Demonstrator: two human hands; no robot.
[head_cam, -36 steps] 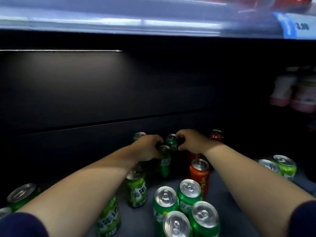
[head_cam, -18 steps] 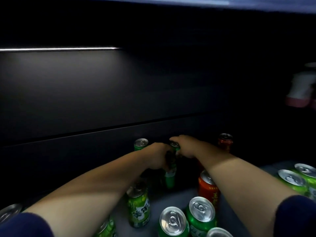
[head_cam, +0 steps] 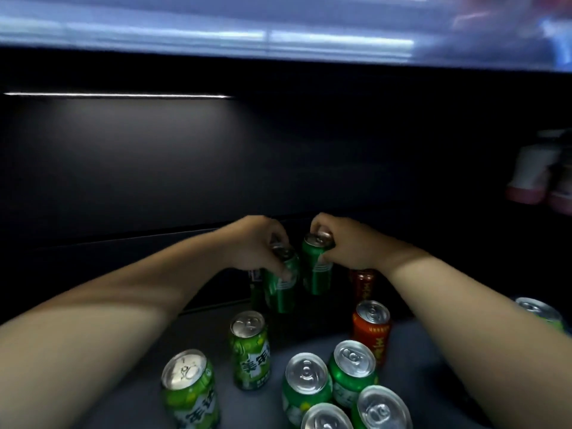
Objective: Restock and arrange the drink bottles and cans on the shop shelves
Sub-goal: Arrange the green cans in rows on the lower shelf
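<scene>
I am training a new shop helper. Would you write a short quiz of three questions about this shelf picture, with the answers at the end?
1. True or false: the left hand holds nothing.
2. The right hand grips a can. Its colour is: A) red, B) green, C) blue.
3. How many red cans are in view?

Key:
1. False. It grips a dark green can.
2. B.
3. Two: the near one, and a darker one behind it.
</scene>
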